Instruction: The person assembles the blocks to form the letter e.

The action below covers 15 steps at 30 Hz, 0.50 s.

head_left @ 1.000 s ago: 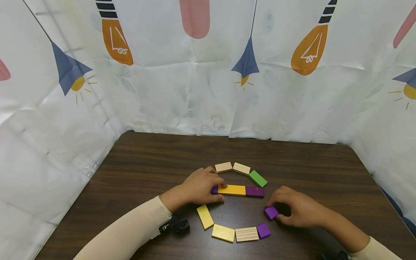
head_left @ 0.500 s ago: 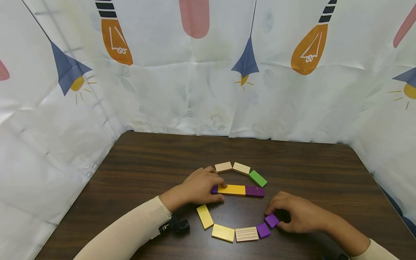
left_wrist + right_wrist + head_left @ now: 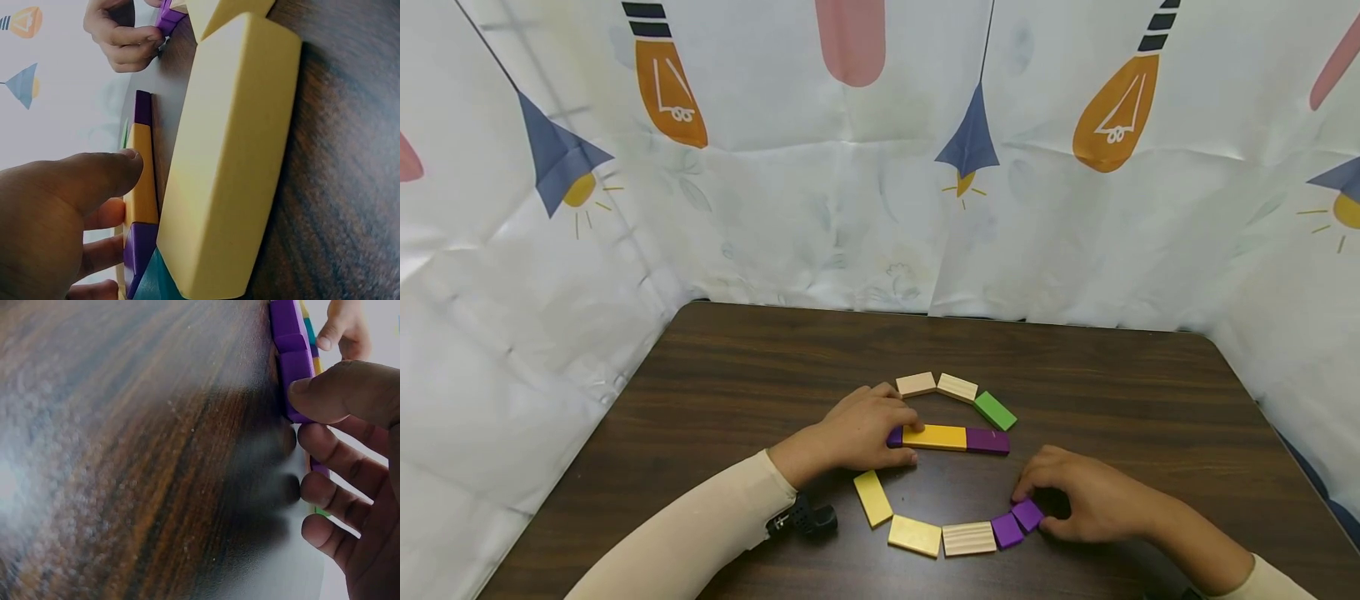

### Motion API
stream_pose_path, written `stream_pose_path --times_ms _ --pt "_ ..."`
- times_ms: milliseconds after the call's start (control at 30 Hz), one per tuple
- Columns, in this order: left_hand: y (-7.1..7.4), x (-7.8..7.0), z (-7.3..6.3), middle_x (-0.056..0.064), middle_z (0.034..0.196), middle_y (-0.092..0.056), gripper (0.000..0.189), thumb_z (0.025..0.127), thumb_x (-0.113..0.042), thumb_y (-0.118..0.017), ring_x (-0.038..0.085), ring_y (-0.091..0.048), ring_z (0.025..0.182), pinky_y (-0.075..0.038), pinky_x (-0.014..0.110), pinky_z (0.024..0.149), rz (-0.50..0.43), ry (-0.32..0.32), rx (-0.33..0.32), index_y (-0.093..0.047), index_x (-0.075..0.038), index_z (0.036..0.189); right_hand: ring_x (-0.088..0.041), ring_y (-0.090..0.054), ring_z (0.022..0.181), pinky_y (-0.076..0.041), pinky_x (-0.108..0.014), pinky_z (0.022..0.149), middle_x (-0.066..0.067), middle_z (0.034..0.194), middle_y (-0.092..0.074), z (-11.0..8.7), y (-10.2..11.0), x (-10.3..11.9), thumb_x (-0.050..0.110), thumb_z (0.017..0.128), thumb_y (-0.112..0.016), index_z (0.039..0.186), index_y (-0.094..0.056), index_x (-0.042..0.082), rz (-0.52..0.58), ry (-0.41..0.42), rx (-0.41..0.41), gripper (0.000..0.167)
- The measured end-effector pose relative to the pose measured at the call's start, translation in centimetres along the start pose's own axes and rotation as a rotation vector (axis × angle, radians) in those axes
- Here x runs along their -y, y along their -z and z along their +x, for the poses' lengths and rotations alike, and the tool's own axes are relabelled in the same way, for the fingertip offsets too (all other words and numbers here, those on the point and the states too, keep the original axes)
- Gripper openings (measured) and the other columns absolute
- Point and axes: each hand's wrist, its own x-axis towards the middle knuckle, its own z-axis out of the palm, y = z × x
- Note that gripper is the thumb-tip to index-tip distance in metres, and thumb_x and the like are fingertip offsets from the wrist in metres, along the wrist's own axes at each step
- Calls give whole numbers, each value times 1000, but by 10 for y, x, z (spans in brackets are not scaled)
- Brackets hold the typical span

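My right hand (image 3: 1093,496) pinches a small purple block (image 3: 1027,515) between thumb and fingers. That block sits against a second purple block (image 3: 1007,530), at the right end of a curved row. Leftward in the row come a striped wooden block (image 3: 968,538), a yellow block (image 3: 914,535) and a tilted yellow block (image 3: 873,498). My left hand (image 3: 868,429) rests at the left end of a straight bar, with a finger on its yellow middle block (image 3: 946,438). A violet block (image 3: 894,437) and a dark purple block (image 3: 987,442) flank it. A teal block (image 3: 158,278) shows in the left wrist view.
Above the bar, two pale wooden blocks (image 3: 916,385) and a green block (image 3: 996,411) form an arc. The dark wood-grain table (image 3: 760,358) ends at a white printed curtain (image 3: 820,225) behind. A black strap device (image 3: 805,518) sits on my left wrist.
My right hand has moved the small purple block slightly toward me, from apart to against the second purple block. My left hand has stayed in place.
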Motion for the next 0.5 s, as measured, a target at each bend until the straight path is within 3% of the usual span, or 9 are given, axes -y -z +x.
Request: stream_pose_path --times_ms 333,500 --pt "2 1 0 -16 121 -68 45 89 -53 -74 17 -51 118 -44 37 91 -59 11 8 -70 -28 127 -3 -55 110 -53 -33 88 21 121 -59 -2 4 3 27 84 -85 129 -65 31 -4 -100 38 49" --pt "3 3 1 -15 120 -68 47 90 -53 -73 14 -51 110 -43 36 87 -72 10 5 -67 -30 131 -1 -54 103 -53 -31 85 21 114 -58 -4 6 2 29 83 -86 130 -65 30 -9 -122 0 51"
